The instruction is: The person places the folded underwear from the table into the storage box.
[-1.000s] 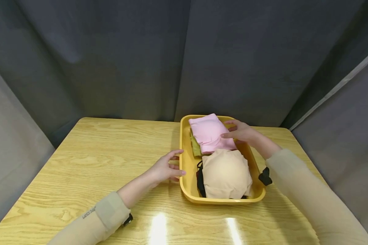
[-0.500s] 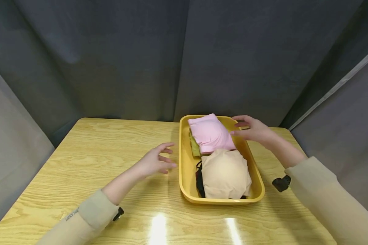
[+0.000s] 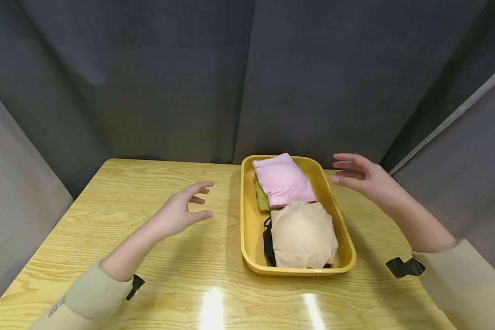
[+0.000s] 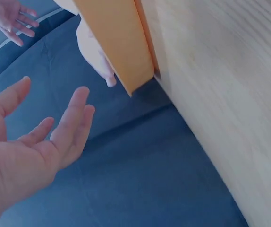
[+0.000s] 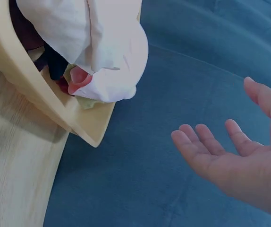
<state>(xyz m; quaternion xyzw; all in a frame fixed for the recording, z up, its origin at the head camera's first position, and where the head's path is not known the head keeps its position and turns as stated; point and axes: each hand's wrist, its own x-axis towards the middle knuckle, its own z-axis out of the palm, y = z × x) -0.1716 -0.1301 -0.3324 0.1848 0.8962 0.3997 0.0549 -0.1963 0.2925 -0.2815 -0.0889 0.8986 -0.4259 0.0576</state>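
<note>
A yellow plastic bin [image 3: 248, 238] stands on the wooden table, holding folded garments. At its far end lies a pink padded garment [image 3: 281, 178] over an olive-green one [image 3: 262, 196]. Nearer sits a beige padded garment [image 3: 304, 234] on top of black fabric [image 3: 268, 245]. To the left of the bin, my left hand [image 3: 177, 211] hovers with fingers spread and holds nothing. My right hand [image 3: 365, 178] is raised beyond the bin's right rim, palm facing it, also holding nothing. In the right wrist view, red fabric [image 5: 79, 79] shows below the pale garments inside the bin.
The wooden table [image 3: 148, 247] extends left of the bin, with bright light reflections near its front. Dark grey curtains [image 3: 169, 82] hang behind the table, and a lighter panel [image 3: 12, 206] stands at the left side.
Both hands have drawn away from the bin: the left moved left from its rim, the right moved right from above the pink garment. The bin and garments have hardly shifted.
</note>
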